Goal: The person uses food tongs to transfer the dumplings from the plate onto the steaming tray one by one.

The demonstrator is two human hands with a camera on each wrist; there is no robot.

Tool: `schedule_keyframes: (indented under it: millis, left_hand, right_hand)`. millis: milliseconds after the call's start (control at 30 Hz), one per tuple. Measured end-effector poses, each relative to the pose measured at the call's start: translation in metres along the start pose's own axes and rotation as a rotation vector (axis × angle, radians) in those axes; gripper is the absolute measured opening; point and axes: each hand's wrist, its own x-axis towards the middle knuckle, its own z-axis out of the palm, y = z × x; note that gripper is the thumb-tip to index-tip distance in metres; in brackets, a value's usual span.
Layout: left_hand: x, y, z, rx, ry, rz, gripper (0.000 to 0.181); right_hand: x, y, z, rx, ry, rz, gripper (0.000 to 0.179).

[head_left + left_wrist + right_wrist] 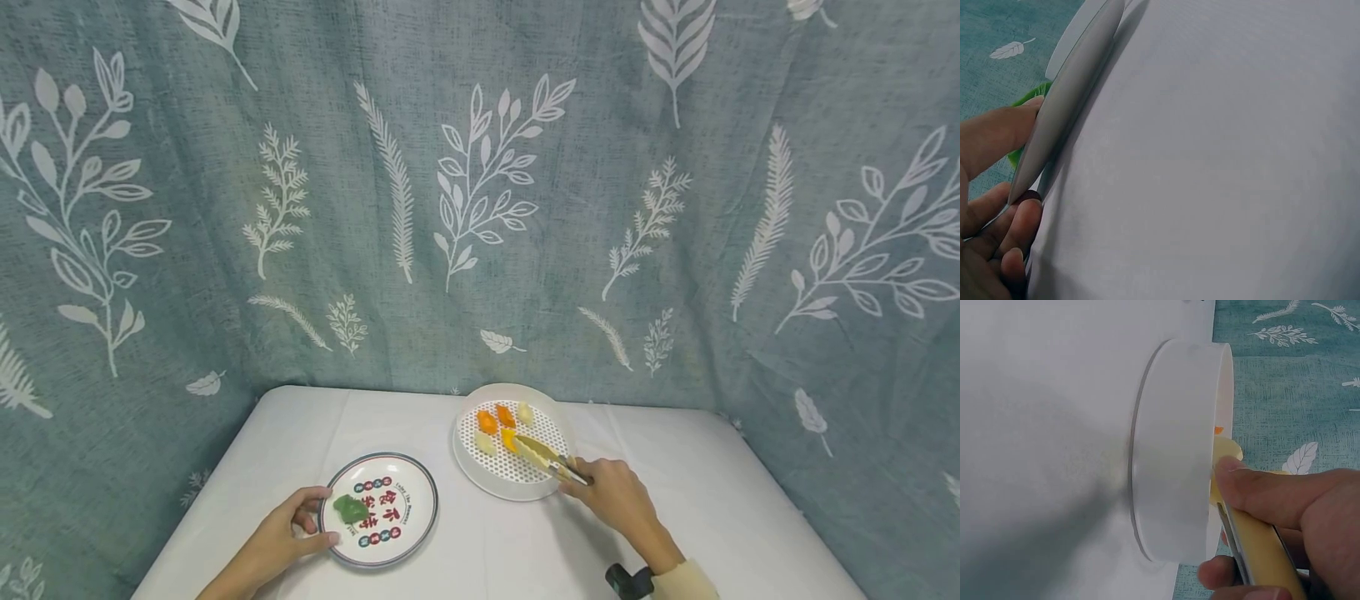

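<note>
My left hand (281, 533) pinches the near-left rim of a white plate (416, 500) with a dark border and printed red and blue characters. On the plate lies a crumpled green piece (351, 509), perhaps a leafy vegetable. In my right hand (615, 496) is a pair of yellow-tipped tongs (540, 454), reaching over a round white container (465, 467) with a perforated floor. The tips meet a yellow piece (509, 439); whether they clamp it I cannot tell. Around it sit orange pieces (487, 422) and pale pieces (525, 413). The right wrist view shows the container's side wall (1175, 450).
A white cloth (405, 417) covers the table. Behind it and at both sides hangs a blue-green curtain (420, 333) with white leaf prints. The container stands near the table's back edge, to the right of the plate. A dark band (630, 581) circles the right wrist.
</note>
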Motion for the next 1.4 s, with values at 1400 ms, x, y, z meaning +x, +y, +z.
schedule_keyframes:
  millis: [1400]
  left_hand:
    - [-0.003,0.003,-0.001,-0.004,-0.002,0.004,0.083]
  right_hand:
    - [-0.011,-0.049,0.019,0.159,0.090,-0.126,0.055]
